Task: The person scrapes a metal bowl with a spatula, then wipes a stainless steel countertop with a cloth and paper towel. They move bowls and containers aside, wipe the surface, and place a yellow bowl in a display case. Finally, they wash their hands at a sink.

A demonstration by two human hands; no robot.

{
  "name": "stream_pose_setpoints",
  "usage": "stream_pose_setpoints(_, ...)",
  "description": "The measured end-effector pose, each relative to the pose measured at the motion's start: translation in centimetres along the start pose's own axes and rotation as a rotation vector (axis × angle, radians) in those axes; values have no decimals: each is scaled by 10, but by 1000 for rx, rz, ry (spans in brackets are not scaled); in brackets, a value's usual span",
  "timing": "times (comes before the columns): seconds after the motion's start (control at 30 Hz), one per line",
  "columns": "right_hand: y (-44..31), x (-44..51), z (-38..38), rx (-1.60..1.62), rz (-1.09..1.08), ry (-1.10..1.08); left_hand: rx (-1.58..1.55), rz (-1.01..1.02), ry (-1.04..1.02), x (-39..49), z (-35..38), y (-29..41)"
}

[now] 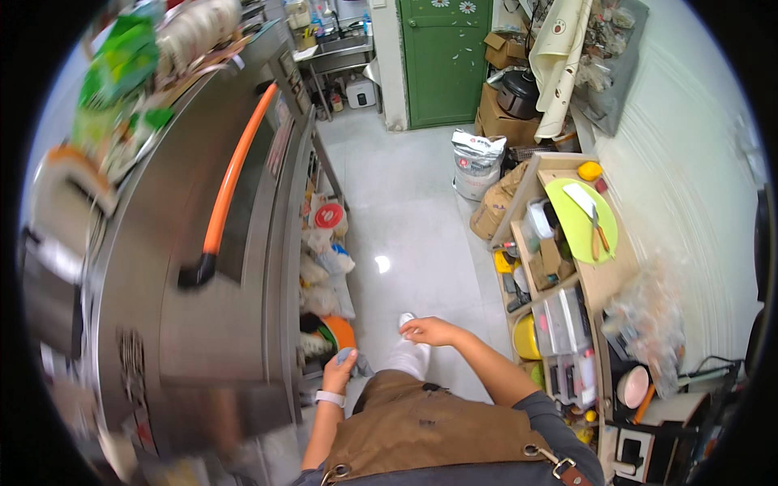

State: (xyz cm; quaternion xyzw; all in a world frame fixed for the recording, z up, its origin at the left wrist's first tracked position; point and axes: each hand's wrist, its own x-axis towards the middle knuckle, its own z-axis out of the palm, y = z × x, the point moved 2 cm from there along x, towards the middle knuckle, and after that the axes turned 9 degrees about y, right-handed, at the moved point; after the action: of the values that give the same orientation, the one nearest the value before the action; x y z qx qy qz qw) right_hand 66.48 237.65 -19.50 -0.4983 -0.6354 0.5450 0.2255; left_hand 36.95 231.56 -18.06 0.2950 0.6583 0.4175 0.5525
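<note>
My left hand (338, 372) is closed around a grey-blue cloth (361, 362), low beside the steel oven on the left. Part of the cloth hangs out past the fingers. A white band circles that wrist. My right hand (430, 331) is in front of my body with its fingers loosely bent and nothing seen in them. Under it show a white shoe and a white trouser leg. A brown apron (437, 431) covers my front. The oven door (243, 200) carries an orange handle (234, 173) with black ends.
Bags lie on the shelf under the oven. At right, a wooden shelf unit (614, 279) holds a lime-green board (574, 212) with a broad blade and another wooden-handled tool, plus plastic drawers. A white sack (479, 170) and a brown sack (498, 203) stand on the floor. Ahead are a green door (447, 73) and a sink (343, 44).
</note>
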Motion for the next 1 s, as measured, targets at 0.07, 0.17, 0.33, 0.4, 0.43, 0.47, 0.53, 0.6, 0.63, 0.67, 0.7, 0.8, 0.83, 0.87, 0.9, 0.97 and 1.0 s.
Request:
stream_pose_setpoints(0.07,25,57,-57,-56,-51,119,61,-23,-58,83,39,41)
stream_pose_setpoints(0.17,112,85,-158,-496,323,455,147,41,-154,199,108,119)
stream_pose_setpoints(0.33,226,56,-269,-262,737,787,163,100,-331,361,220,263)
stream_pose_setpoints(0.4,252,60,-293,289,934,785,274,156,-338,436,257,308)
stream_pose_setpoints(0.43,261,72,-304,392,1021,755,411,240,-271,472,271,326)
stream_pose_setpoints(0.47,270,87,-323,458,1142,712,547,287,-200,510,281,339)
stream_pose_setpoints(0.53,289,159,-376,286,1218,623,744,581,-28,577,299,367)
stream_pose_setpoints(0.6,302,261,-449,-23,1222,539,807,553,121,629,313,384)
stream_pose_setpoints(0.63,302,339,-488,-292,1007,424,870,512,184,655,314,398)
stream_pose_setpoints(0.67,295,423,-525,-580,822,322,798,473,206,678,313,415)
stream_pose_setpoints(0.7,282,496,-569,-820,645,108,748,327,215,697,313,424)
stream_pose_setpoints(0.8,200,731,-685,-699,319,486,305,64,220,761,310,453)
stream_pose_setpoints(0.83,162,810,-711,-543,240,509,23,8,229,784,309,460)
stream_pose_setpoints(0.87,123,890,-732,-432,207,490,-110,-107,239,813,305,468)
stream_pose_setpoints(0.9,86,957,-748,-311,147,460,-196,-102,255,840,306,475)
stream_pose_setpoints(0.97,21,1077,-759,-50,-24,473,-351,-144,289,898,307,489)
stream_pose_setpoints(1.0,-3,1131,-757,-81,-32,470,-367,-166,328,929,308,499)
